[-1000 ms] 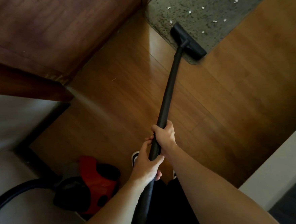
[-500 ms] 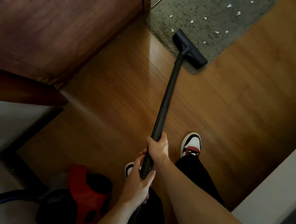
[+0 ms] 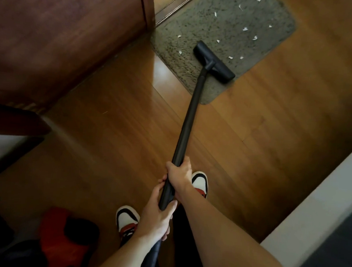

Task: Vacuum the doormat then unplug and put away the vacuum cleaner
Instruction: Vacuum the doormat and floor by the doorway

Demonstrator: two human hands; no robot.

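Floor head (image 3: 214, 62) pushed further onto doormat (image 3: 231, 20), fingers of left hand (image 3: 156, 217) and right hand (image 3: 177, 174) gripping black wand (image 3: 189, 121)

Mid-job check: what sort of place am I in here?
Likely a home entryway: a grey doormat lies on wood flooring beside a dark wooden door, and a vacuum wand reaches onto it.
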